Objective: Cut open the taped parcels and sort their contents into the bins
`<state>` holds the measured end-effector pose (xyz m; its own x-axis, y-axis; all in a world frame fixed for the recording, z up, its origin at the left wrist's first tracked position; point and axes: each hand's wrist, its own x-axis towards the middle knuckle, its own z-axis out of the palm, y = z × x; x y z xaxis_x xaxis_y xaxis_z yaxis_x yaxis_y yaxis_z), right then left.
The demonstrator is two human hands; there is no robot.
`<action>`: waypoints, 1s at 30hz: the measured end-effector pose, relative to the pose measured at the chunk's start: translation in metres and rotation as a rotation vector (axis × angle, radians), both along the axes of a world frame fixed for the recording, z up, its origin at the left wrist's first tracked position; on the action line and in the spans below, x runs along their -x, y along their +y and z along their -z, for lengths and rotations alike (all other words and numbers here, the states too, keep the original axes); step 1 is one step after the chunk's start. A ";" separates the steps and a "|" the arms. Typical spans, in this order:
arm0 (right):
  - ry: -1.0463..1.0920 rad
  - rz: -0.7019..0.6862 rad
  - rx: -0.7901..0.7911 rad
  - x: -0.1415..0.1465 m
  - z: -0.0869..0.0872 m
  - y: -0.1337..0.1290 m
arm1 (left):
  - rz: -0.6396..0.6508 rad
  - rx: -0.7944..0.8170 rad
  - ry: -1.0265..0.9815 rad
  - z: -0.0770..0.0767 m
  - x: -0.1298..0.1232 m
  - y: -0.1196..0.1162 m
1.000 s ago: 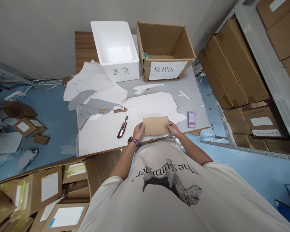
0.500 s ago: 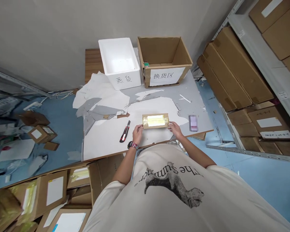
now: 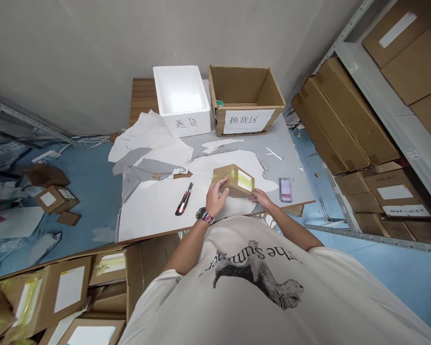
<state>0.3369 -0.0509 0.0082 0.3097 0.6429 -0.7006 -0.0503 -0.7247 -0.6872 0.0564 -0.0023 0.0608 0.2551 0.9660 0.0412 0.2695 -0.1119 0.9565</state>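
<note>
A small taped cardboard box [image 3: 233,179], with a white label on one side, is held turned at an angle over the table. My left hand [image 3: 216,197] lies against its left side, thumb and fingers on the cardboard. At the lower right corner, my right hand [image 3: 261,198] pinches the box between thumb and fingers. To the left of my left hand lies a red and black utility knife [image 3: 184,199]. A phone [image 3: 285,189] rests on the table to the right of my right hand.
A white foam bin [image 3: 187,125] and an open cardboard carton [image 3: 250,121], both with handwritten signs, stand at the table's back. Torn sheets [image 3: 149,139] cover the left side. Shelves of boxes [image 3: 345,120] rise at right; packed boxes [image 3: 70,287] sit lower left.
The box has been turned from lying label-up to an angled pose with its label facing right. My left hand has shifted onto its side; my right hand keeps its corner grip.
</note>
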 end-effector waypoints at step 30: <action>0.007 -0.029 -0.195 0.025 -0.013 0.034 | -0.307 0.319 0.003 0.062 0.062 0.001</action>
